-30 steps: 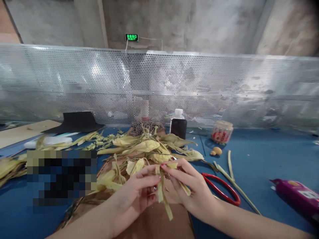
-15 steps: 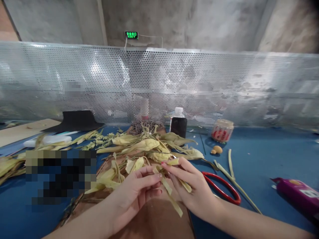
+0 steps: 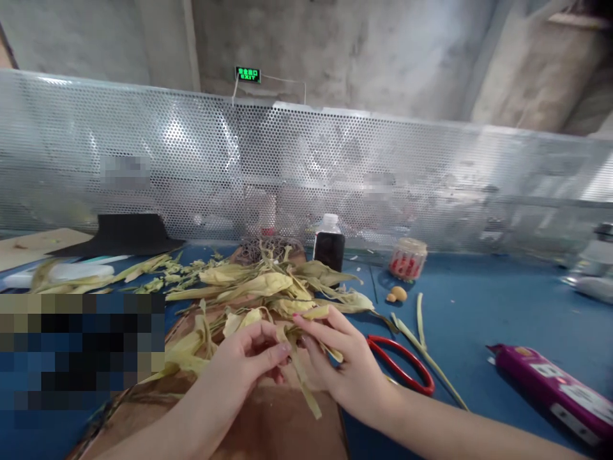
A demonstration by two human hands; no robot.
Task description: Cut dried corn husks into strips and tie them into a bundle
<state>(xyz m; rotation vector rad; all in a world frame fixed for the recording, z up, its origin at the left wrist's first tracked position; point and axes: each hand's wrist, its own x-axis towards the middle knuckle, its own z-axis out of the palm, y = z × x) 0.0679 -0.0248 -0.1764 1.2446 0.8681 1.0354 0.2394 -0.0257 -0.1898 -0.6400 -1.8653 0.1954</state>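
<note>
1. Pale yellow dried husk strip [image 3: 301, 377], long and flat, is in the head view between both hands, above the brown cardboard sheet [image 3: 268, 428]; its lower end hangs down free toward the person.
2. Left hand [image 3: 244, 364] pinches the upper part of the strip with thumb and forefinger closed on it; right hand [image 3: 342, 370] has its fingers [image 3: 311, 319] narrow on the same strip and on a second piece just beside it.
3. Step in hand seems to be folding or twisting the strip; the next move probably calls for firm tension from both hands, so it does not slip.
4. Behind the hands lies a loose heap of yellow-green dried husks [image 3: 268, 287]; red-handled scissors [image 3: 400, 364] lie on the blue table [image 3: 479, 319] near the right hand.
</note>
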